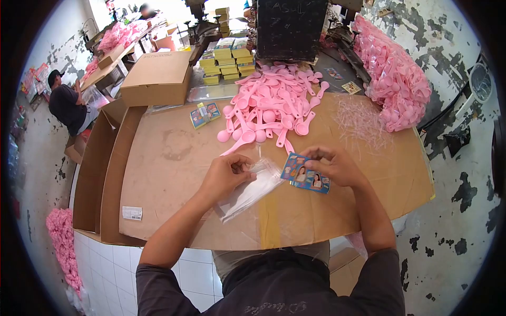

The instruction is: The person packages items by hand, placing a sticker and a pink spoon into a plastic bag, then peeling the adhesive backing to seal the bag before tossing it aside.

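Note:
My left hand point(232, 176) pinches the upper edge of a clear plastic bag point(253, 190) that lies slanted above the cardboard surface. In my right hand point(333, 166) is a blue printed card point(305, 175) with small pictures on it, its left edge close to the bag's mouth. Whether the card is one or more layers I cannot tell. Just beyond both hands lies a heap of pink spoons point(269, 105). A small stack of printed cards point(205, 115) rests left of the heap.
A closed carton point(157, 76) and stacked card bundles point(226, 58) stand at the back, near a black machine point(291, 29). Bagged pink spoons point(392, 79) and thin plastic strips point(361, 122) are at right. Another person point(68, 102) sits far left.

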Available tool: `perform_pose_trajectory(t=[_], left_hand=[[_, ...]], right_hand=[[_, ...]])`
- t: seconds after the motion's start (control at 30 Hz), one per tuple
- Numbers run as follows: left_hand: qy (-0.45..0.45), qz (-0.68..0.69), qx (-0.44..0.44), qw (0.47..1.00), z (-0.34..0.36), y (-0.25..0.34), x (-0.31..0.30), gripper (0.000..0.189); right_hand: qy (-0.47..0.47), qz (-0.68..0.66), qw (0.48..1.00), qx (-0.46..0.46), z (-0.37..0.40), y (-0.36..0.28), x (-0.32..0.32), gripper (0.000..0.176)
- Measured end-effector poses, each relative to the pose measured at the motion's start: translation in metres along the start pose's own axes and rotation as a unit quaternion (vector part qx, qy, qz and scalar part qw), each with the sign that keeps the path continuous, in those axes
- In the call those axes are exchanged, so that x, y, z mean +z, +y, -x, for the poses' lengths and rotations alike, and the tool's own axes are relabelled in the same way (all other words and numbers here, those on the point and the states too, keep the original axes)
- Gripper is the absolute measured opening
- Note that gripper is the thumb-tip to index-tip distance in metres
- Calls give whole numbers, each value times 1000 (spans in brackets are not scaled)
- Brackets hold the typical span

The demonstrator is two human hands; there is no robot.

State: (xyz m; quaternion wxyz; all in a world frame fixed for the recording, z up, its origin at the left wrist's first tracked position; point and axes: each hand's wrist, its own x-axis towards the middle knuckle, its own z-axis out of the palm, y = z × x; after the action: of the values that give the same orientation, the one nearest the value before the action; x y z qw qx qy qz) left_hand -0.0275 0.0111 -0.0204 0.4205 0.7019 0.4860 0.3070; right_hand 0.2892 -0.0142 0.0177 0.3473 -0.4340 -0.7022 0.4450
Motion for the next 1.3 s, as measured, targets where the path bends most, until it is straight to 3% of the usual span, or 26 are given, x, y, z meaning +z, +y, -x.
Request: perform_pose_trajectory(t=[0.17,0.27,0.47,0.57,0.67,0.87,0.97,1.07,1.17,1.27,1.3], left_hand=[[-25,-9,-32,999,4,11,-1,19],[-26,1,-33,999,6,10,-1,17],[-11,273,42,961,-5,-13,-12,28],[-12,326,38,945,-1,13,-20,31],[-66,354,-15,933,4,21,-23,34],[-75,332,-7,940,11,22,-6,37],[-84,294,-3,952,10,15,-2,39],[-102,338,1,936,12,15,0,40],[-106,301,44,947,15,16,6,42],[-126,260,49,956,20,20,12,43],[-120,268,46,955,22,21,14,43]], right_hand=[[-36,105,977,-181,-10,17,39,20],[-40,188,967,-169,-9,18,51,21],[-32,164,975,-145,-7,15,50,23],[53,116,983,-131,-9,9,44,25],[37,146,988,13,-10,-13,24,31],[128,-88,984,-89,-24,-28,27,27],[137,-55,982,-115,-29,-27,25,32],[75,137,973,-171,-29,-34,23,41],[18,206,949,-240,-31,-32,25,41],[43,110,988,-99,-22,-53,41,28],[60,65,992,-93,-21,-46,46,26]])
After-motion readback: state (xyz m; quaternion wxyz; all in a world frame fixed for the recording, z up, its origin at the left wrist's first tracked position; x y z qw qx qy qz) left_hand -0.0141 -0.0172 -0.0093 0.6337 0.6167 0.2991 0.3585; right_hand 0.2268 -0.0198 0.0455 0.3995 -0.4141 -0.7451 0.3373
